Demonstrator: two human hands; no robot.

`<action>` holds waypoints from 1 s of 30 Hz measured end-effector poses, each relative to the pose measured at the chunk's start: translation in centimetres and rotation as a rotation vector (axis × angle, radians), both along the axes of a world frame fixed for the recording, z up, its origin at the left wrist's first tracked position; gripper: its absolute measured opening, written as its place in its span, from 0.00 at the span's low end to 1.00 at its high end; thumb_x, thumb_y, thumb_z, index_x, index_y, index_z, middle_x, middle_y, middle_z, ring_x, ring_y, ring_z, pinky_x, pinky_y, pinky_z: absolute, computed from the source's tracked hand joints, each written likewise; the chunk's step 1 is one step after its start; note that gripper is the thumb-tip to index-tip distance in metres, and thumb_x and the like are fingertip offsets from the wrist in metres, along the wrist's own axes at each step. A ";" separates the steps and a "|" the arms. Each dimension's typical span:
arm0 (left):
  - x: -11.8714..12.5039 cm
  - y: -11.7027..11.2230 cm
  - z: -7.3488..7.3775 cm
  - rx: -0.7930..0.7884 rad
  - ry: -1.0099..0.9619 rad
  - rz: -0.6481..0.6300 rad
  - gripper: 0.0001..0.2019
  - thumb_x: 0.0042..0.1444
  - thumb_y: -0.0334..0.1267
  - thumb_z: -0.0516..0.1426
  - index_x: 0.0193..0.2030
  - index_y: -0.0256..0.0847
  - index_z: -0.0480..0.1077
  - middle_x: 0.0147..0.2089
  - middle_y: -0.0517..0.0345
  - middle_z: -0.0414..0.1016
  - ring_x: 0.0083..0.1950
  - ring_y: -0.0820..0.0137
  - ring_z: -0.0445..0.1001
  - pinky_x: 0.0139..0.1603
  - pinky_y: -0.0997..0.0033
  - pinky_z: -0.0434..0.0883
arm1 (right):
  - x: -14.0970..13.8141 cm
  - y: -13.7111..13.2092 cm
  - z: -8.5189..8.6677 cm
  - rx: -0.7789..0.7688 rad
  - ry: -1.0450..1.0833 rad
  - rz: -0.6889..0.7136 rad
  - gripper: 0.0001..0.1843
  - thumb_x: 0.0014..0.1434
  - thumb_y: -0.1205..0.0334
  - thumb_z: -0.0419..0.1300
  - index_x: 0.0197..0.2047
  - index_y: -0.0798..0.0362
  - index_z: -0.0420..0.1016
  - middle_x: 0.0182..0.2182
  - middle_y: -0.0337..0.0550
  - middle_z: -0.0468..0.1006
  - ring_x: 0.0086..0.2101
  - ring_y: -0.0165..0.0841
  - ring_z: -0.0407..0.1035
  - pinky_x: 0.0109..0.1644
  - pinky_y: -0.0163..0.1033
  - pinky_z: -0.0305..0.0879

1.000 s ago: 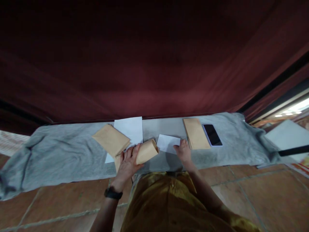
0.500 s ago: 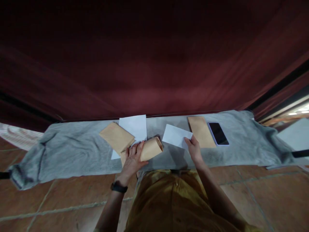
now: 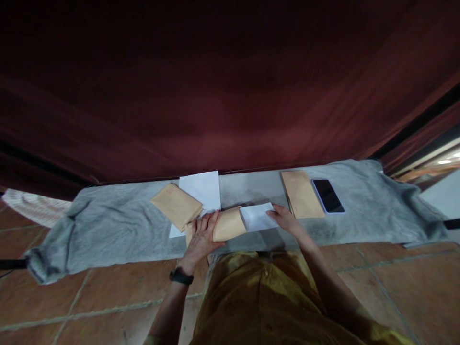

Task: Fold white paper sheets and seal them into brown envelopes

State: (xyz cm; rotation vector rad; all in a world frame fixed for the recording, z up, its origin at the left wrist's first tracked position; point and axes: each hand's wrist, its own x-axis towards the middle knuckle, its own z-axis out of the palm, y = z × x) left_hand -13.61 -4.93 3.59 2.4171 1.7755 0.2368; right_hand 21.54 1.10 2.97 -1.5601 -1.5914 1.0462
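Left hand (image 3: 201, 239) clasping brown envelope (image 3: 230, 224), right hand (image 3: 287, 221) pinching white paper (image 3: 257, 216), grey-clothed worktop (image 3: 108, 225), red curtain (image 3: 230, 96), tiled floor (image 3: 89, 297), two more envelope piles (image 3: 176, 205) (image 3: 302, 194), one more white sheet (image 3: 200, 189), one phone (image 3: 328, 195).

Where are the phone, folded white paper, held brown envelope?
smartphone (image 3: 328, 195): head view, screen centre.
folded white paper (image 3: 257, 216): head view, sheet's middle.
held brown envelope (image 3: 229, 224): head view, body's middle.

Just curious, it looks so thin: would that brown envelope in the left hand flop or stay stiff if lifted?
Probably floppy: the envelope bulges open under the left hand, where the right hand holds a white paper at its mouth. Likely very light, being thin paper. The grey cloth beneath might stop it sliding.
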 end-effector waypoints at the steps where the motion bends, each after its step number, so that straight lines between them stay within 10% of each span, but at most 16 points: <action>1: 0.1 0.0 0.0 -0.012 -0.004 -0.010 0.59 0.47 0.46 0.69 0.79 0.46 0.38 0.69 0.40 0.62 0.71 0.45 0.61 0.73 0.35 0.46 | 0.0 0.1 0.0 0.001 -0.002 0.005 0.06 0.52 0.57 0.61 0.29 0.48 0.77 0.27 0.39 0.81 0.31 0.38 0.73 0.38 0.38 0.67; 9: 2.7 0.6 0.7 0.011 -0.047 -0.054 0.59 0.45 0.48 0.69 0.78 0.45 0.40 0.71 0.38 0.60 0.71 0.43 0.61 0.73 0.34 0.47 | -4.3 -1.2 -1.3 0.013 0.122 -0.071 0.17 0.60 0.47 0.55 0.28 0.47 0.75 0.22 0.37 0.75 0.27 0.36 0.68 0.33 0.38 0.65; 19: 5.4 0.7 0.7 0.056 -0.055 -0.112 0.58 0.45 0.46 0.69 0.78 0.41 0.41 0.69 0.37 0.62 0.72 0.43 0.59 0.74 0.33 0.44 | -6.1 -1.5 -1.9 0.064 0.195 -0.246 0.18 0.60 0.46 0.59 0.27 0.48 0.77 0.32 0.45 0.78 0.39 0.39 0.72 0.50 0.43 0.69; 30: 7.3 0.7 1.2 0.078 -0.058 -0.186 0.57 0.47 0.46 0.68 0.78 0.41 0.41 0.71 0.36 0.61 0.72 0.45 0.60 0.74 0.37 0.48 | -7.5 -2.2 -1.6 -0.185 0.548 -0.132 0.22 0.56 0.39 0.60 0.29 0.50 0.77 0.25 0.41 0.79 0.28 0.37 0.74 0.33 0.40 0.71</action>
